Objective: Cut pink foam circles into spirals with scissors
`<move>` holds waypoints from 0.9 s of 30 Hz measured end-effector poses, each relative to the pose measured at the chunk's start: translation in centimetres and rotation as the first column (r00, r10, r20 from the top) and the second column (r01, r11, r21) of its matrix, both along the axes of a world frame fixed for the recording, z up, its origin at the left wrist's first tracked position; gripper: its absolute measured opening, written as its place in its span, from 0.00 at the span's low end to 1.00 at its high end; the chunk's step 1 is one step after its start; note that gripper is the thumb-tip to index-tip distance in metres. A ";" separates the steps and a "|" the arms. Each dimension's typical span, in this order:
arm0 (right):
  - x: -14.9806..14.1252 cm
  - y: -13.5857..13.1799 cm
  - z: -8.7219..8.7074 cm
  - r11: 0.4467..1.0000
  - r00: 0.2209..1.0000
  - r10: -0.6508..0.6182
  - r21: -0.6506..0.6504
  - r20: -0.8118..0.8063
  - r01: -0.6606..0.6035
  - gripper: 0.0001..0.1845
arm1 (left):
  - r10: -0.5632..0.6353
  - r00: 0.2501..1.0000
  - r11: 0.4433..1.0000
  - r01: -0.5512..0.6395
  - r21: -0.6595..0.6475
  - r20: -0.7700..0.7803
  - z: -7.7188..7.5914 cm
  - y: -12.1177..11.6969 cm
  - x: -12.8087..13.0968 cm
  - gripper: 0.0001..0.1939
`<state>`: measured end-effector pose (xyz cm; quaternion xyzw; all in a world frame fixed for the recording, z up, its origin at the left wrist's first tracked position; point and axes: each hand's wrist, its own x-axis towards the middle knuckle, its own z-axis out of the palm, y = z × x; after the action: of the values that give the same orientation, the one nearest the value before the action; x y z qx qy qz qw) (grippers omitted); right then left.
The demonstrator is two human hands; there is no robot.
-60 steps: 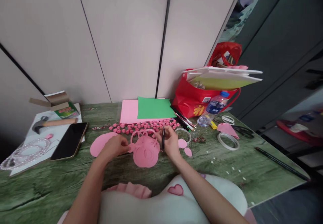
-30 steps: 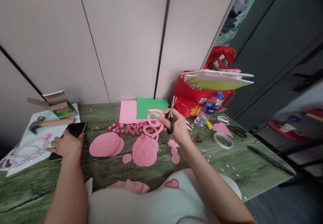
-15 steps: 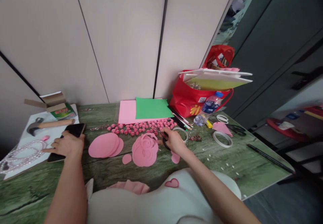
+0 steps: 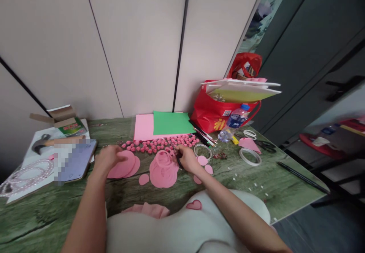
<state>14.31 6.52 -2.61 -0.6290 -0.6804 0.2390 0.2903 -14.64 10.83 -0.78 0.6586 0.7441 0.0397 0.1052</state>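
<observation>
My left hand (image 4: 110, 157) is over the left edge of a stack of large pink paper circles (image 4: 124, 166). Its fingers look loosely bent and apart, and nothing shows in them. My right hand (image 4: 188, 158) is closed round the black handle of small scissors (image 4: 179, 158), their blades mostly hidden. Just left of the scissors lies a pile of pink paper pieces (image 4: 163, 175) with curled cut strips on top. A small pink disc (image 4: 144, 179) lies between the two piles. More small pink discs (image 4: 202, 160) rest by my right wrist.
A lit phone (image 4: 78, 161), a hammer (image 4: 42, 143) and a beaded string (image 4: 31, 173) lie at left. Pink paper roses (image 4: 155, 144) line the back before green paper (image 4: 172, 123). A red bag (image 4: 209, 106), water bottle (image 4: 234, 123) and tape roll (image 4: 250, 156) stand or lie right.
My left hand has left the phone and moved right to the pink circles. The phone's screen is now lit. My right hand has shifted slightly left with the scissors, uncovering small discs.
</observation>
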 end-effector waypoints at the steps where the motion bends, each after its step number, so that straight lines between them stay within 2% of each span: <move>1: 0.1 0.0 0.8 1.000 0.999 0.027 -0.001 -0.040 -0.027 0.06 | -0.038 0.999 0.999 0.038 -0.030 -0.007 -0.5 0.3 -0.2 0.24; 3: 0.3 -0.1 2.5 0.995 0.984 0.100 -0.009 -0.150 -0.102 0.09 | -0.087 0.996 0.995 0.086 -0.055 -0.017 -1.4 0.6 -0.6 0.28; 5: 0.4 -0.3 3.7 0.967 0.853 0.211 -0.029 -0.477 -0.255 0.14 | -0.092 0.995 0.995 0.090 -0.052 -0.025 -1.9 0.7 -0.9 0.31; 7: 0.5 -0.5 4.1 0.942 0.776 0.249 -0.040 -0.579 -0.332 0.16 | -0.077 0.996 0.996 0.075 -0.049 -0.041 -2.1 0.5 -1.0 0.34; 9: 0.5 -0.6 3.6 0.940 0.840 0.255 -0.081 -0.479 -0.331 0.14 | -0.057 0.997 0.998 0.054 -0.045 -0.060 -2.0 0.3 -1.0 0.37; 10: 0.5 -0.6 3.2 0.954 0.913 0.239 -0.095 -0.332 -0.284 0.12 | -0.049 0.996 0.998 0.046 -0.042 -0.068 -2.0 0.3 -0.9 0.37; 11: 0.6 -0.5 2.7 0.982 0.977 0.164 -0.066 -0.137 -0.174 0.11 | -0.043 0.996 0.998 0.040 -0.038 -0.076 -1.9 0.2 -0.9 0.37; 12: 0.7 -0.2 2.2 0.991 0.990 0.120 -0.052 -0.074 -0.124 0.09 | -0.039 0.996 0.999 0.037 -0.033 -0.082 -1.9 0.2 -0.9 0.37; 18: 0.4 1.6 0.9 0.999 0.989 -0.039 0.021 0.143 0.037 0.09 | -0.033 0.994 0.999 0.032 -0.004 -0.102 -2.2 0.7 -1.4 0.32; 27: -3.9 2.9 -0.6 0.997 0.911 -0.071 0.011 0.407 0.073 0.16 | -0.014 0.993 1.000 0.015 0.011 -0.117 -2.5 1.1 -1.9 0.29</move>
<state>10.40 9.39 -3.25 -0.6903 -0.7017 0.0935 0.1494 -16.58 11.94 -3.29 0.6658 0.7438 0.0045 0.0578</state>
